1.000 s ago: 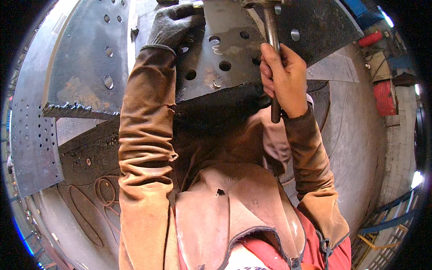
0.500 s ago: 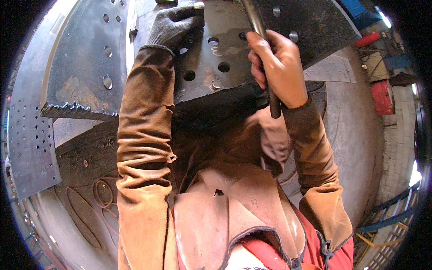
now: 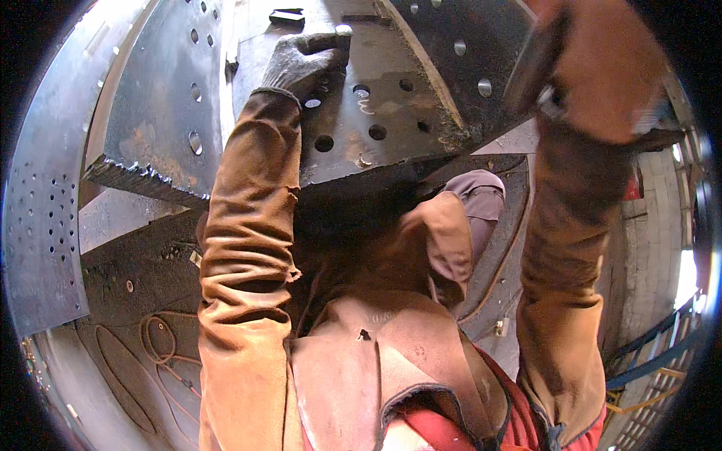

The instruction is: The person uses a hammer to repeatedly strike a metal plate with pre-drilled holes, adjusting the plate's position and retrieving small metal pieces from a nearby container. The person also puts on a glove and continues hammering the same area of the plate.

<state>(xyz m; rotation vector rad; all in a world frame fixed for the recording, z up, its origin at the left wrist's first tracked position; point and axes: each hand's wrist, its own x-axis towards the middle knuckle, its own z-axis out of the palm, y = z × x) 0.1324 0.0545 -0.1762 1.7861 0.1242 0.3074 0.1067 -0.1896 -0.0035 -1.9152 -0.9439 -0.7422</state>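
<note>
Apron: tan, over the person's chest; the apron (image 3: pixel 335 383) and brown sleeves (image 3: pixel 248 225) are probably worn against heat and rough metal.
Right hand: bare, the right hand (image 3: pixel 609 68) is raised over the right plate's outer edge, closed around a hammer (image 3: pixel 532 64); blur hides how each finger lies. The height seems meant to leave room above the metal.
Left hand: gloved in grey, the left hand (image 3: pixel 302 63) is over the middle plate, well in from its near edge. Its fingers are curled in, thumb and forefinger pinching a small piece.
Piece: bright at the top end, the piece (image 3: pixel 344 31) stands out past the glove, perhaps so that the end is left free; the fist hides its lower part.
Middle plate: dark and drilled, the middle plate (image 3: pixel 391 154) has a chalk mark (image 3: pixel 366 109) beside its holes, likely put there for reference.
Right plate: beyond a pale strip (image 3: pixel 425 64) along the middle plate's right side lies the right plate (image 3: pixel 500 45).
Block: near the middle plate's far edge, a dark block (image 3: pixel 287 16) lies past the glove, touching neither hand.
Floor: a cord (image 3: pixel 141 340) lies looped below the plates' left near corner.
</note>
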